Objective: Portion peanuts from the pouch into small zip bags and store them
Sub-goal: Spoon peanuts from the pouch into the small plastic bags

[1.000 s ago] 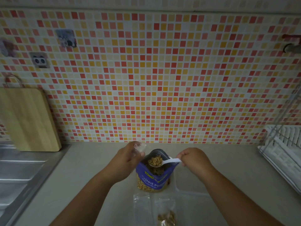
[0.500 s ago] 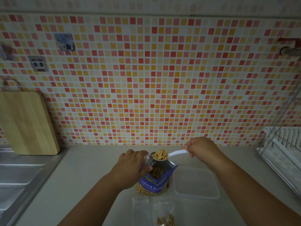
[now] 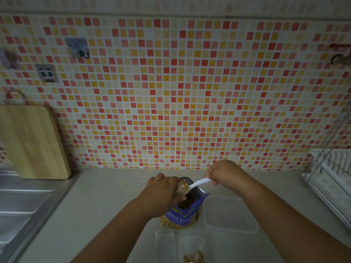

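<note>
A blue peanut pouch (image 3: 187, 211) stands open on the counter, peanuts showing through its clear bottom. My left hand (image 3: 161, 194) holds a small clear zip bag (image 3: 182, 186) just above the pouch mouth. My right hand (image 3: 226, 173) pinches the handle of a white plastic spoon (image 3: 199, 182) whose bowl, loaded with peanuts, sits at the bag's opening. In front of the pouch, an empty zip bag (image 3: 164, 243) lies flat beside a zip bag with peanuts (image 3: 193, 251) in it.
A clear plastic container (image 3: 230, 213) sits right of the pouch. A white dish rack (image 3: 330, 179) stands at the far right, a steel sink (image 3: 24, 204) at the left with a wooden cutting board (image 3: 34, 141) leaning on the tiled wall.
My right hand has lifted the spoonful of peanuts out of the pouch and brought it left to the small bag's opening. My left hand has stayed above the pouch with the bag.
</note>
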